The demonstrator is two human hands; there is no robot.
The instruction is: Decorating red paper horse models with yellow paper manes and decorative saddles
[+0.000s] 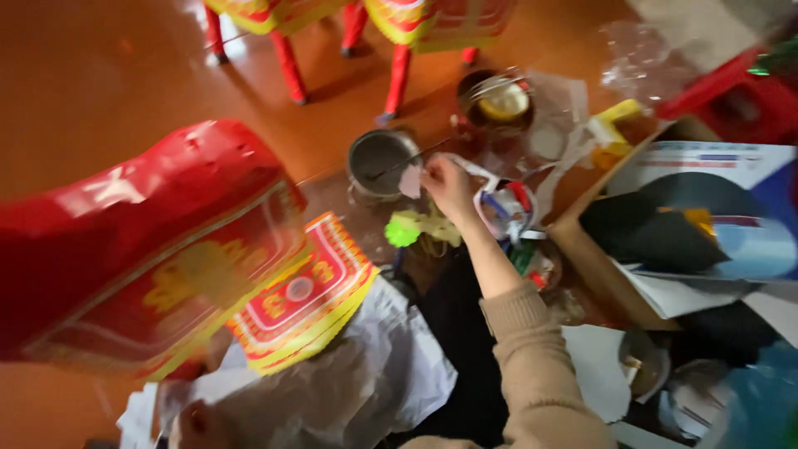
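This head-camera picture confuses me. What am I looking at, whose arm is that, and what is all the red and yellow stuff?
The camera sits on a person's head and looks down, so the arm in the beige sleeve is their own. Their right hand pinches a small pale scrap of paper beside a round metal tin on the brown floor. A big red and yellow paper figure fills the left foreground, blurred. Behind stand similar pieces on red legs. A cardboard box lies to the right. The left hand is out of view.
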